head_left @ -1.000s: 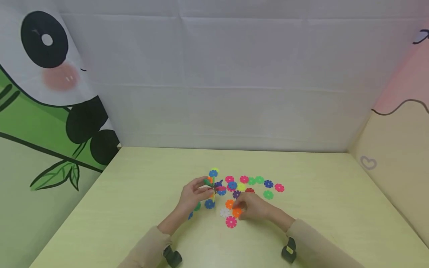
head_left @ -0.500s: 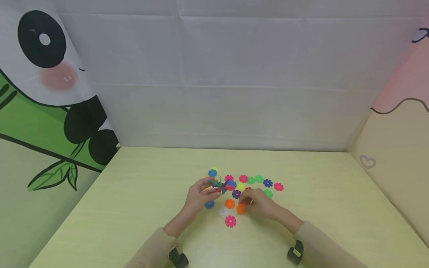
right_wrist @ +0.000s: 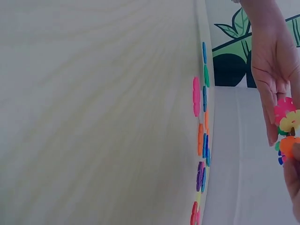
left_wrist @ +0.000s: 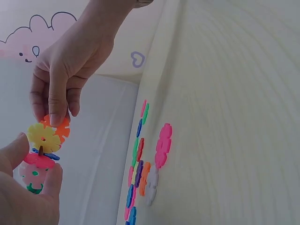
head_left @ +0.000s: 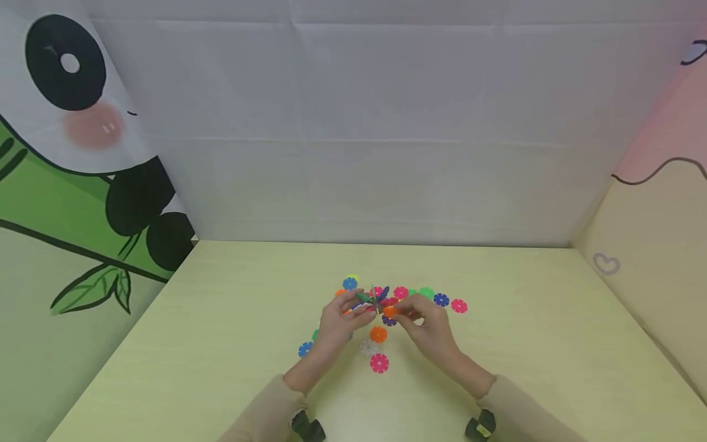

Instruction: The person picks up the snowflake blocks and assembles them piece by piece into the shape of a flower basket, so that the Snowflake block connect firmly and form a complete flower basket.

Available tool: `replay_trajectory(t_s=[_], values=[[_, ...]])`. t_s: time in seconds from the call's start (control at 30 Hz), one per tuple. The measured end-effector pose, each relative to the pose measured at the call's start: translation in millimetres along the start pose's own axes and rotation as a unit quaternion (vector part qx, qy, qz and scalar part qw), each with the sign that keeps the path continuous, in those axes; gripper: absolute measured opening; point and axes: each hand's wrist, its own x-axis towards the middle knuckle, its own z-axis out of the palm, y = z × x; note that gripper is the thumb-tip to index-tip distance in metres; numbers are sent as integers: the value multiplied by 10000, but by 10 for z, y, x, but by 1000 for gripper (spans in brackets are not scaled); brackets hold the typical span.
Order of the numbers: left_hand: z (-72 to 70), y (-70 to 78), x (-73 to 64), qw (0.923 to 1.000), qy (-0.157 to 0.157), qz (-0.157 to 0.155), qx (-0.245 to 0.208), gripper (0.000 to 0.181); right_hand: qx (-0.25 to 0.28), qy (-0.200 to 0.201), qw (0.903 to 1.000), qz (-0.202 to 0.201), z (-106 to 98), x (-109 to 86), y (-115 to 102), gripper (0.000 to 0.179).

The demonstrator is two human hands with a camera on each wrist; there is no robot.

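Observation:
My left hand (head_left: 336, 325) holds a cluster of slotted plastic snowflake discs (head_left: 378, 301) above the table, fingers on its left side. In the left wrist view the cluster shows a yellow disc (left_wrist: 43, 137), a bright pink disc (left_wrist: 40, 160), a blue edge and some green low down. Between thumb and fingertips, my right hand (head_left: 433, 328) pinches an orange disc (head_left: 390, 311). That orange disc is right at the cluster and partly behind the yellow one in the left wrist view. The right wrist view cuts off part of the right hand (right_wrist: 291, 183).
Several loose discs lie flat on the pale table (head_left: 248, 282). Nearest are another orange disc (head_left: 378, 334), a white disc (head_left: 369, 348) and a pink disc (head_left: 379, 363). A blue disc (head_left: 441, 300) lies to the right. White cloth (head_left: 386, 135) hangs behind the table.
My right hand has lifted the orange disc off the table and brought it up to the cluster. My left hand has carried the cluster to the right.

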Motion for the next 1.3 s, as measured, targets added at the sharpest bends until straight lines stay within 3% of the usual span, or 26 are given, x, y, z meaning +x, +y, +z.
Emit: replay_trajectory(t_s=[0.23, 0.57, 0.83, 0.97, 1.1, 1.3], values=[[65, -22, -24, 9999, 62, 73, 86, 55, -160, 241, 9988, -391, 34, 3, -33, 24], [193, -69, -40, 9994, 348, -6, 26, 59, -257, 458, 9978, -408, 43, -23, 15, 22], [210, -108, -52, 9995, 287, 88, -17, 58, -216, 481, 9969, -588, 66, -26, 54, 21], [176, -115, -25, 9996, 217, 156, 8, 58, -258, 301, 9983, -427, 53, -9, 34, 21], [109, -110, 24, 9995, 52, 297, 79, 58, -229, -174, 9995, -125, -16, 25, 8, 20], [-43, -74, 68, 9982, 141, 561, 169, 54, -377, -1040, 9906, 799, -271, 99, 158, 20]])
